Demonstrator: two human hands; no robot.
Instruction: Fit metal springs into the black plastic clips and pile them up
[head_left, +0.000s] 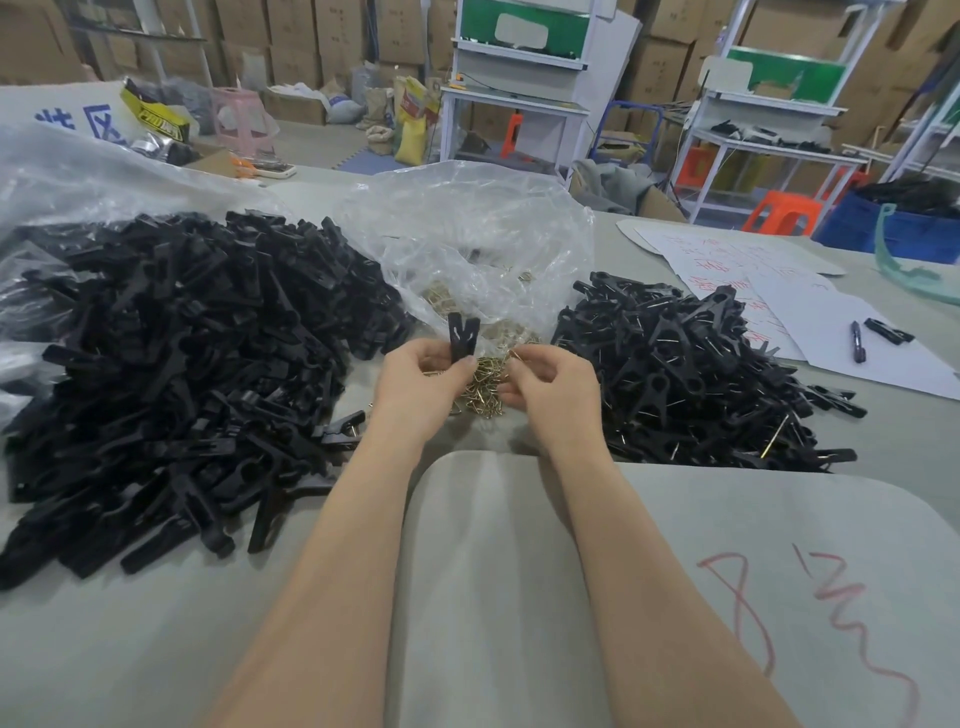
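My left hand (423, 376) pinches a black plastic clip (462, 336) upright, its forked end pointing up. Just to its right, my right hand (550, 382) has its fingers curled over the loose metal springs (485, 387) and pinches one thin spring at its fingertips. The springs spill from a clear plastic bag (467, 244) behind both hands. On the left lies a big heap of black clip parts (197, 364). On the right lies a smaller pile of clips with springs fitted (685, 374).
A grey board (649, 597) with red scribbles lies under my forearms. White sheets with red writing (831, 332), a pen (858, 342) and a stray clip (888, 331) lie at the right. A blue bin (893, 228) stands beyond. Shelves and cartons fill the background.
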